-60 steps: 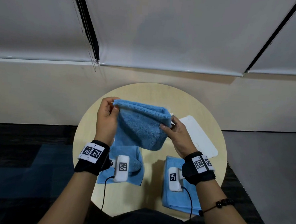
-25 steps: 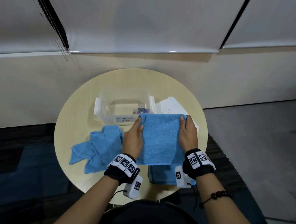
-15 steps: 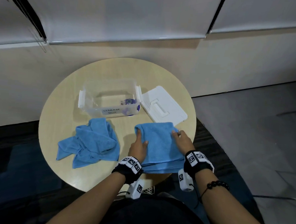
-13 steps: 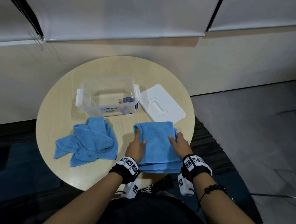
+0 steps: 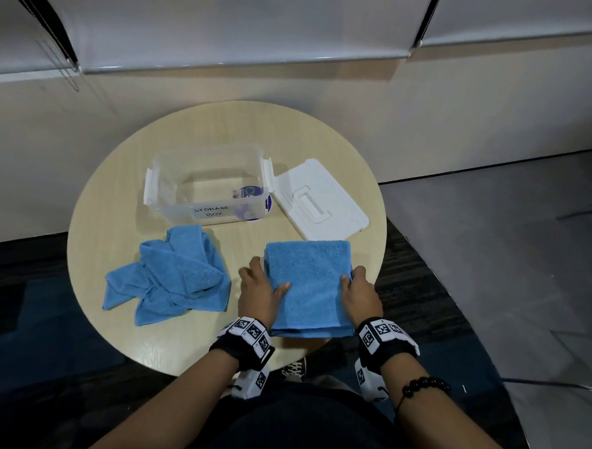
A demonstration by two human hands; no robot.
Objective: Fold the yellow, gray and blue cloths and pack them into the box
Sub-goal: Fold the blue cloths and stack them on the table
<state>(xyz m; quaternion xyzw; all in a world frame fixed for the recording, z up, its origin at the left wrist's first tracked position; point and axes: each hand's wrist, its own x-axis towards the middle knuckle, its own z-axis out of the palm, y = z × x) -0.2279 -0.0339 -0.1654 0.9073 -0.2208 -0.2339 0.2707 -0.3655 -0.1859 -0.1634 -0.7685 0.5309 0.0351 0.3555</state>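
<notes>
Gripping the cloth pile [image 5: 310,287] from both sides, the left hand [image 5: 262,291] lays its thumb on the top layer with its fingers down the left edge. The right hand [image 5: 359,294] curls its fingers round the right edge. Half a second ago both hands lay flatter on top; they have since slid outward. A couple of seconds back the top blue cloth hung in the air between them. It now lies folded square on the pile, at the front of the worktop [image 5: 96,214], close against the white lid [image 5: 318,199]. The crumpled blue cloth [image 5: 171,279] sits to the left, with the clear box [image 5: 207,185] behind it. Both hands' fingertips are hidden at the pile's edges. The layers cannot be counted, and the round purple mark in the box is too blurred to read.
</notes>
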